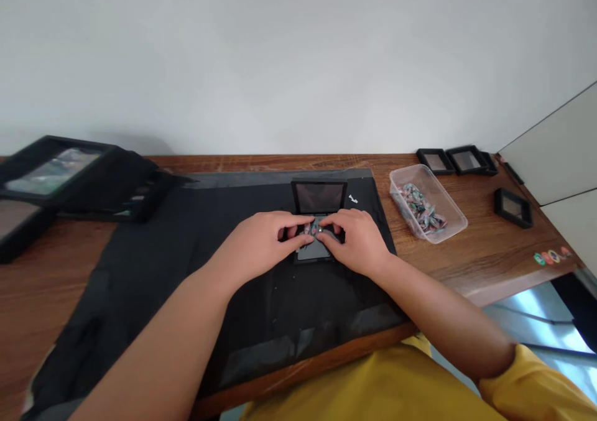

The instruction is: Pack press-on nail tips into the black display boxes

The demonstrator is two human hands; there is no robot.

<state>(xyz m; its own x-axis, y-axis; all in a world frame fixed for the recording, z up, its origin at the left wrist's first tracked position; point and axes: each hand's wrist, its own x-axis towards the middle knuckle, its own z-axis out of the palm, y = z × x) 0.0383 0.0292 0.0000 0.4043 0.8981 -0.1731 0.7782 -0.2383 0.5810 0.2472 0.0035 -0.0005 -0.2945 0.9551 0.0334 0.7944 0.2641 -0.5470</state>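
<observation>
A small black box [310, 254] stands open on the black mat, its windowed lid [319, 197] tilted up at the back and a grey insert inside. Over that insert, my left hand [268, 244] comes in from the left with thumb and forefinger pinching a small, shiny, printed piece [313, 227]. From the other side, my right hand [357, 239] pinches the same piece, its fingertips close to the left ones. The piece looks like the small wrapped items in the tub, though fingers cover much of it.
A clear plastic tub [450, 219] of several small wrapped pieces [422, 209] stands right of the black mat [224, 222]. More black windowed boxes lie at the back right [466, 160], far right [513, 207] and left [56, 166]. A white scrap [353, 199] lies near the lid.
</observation>
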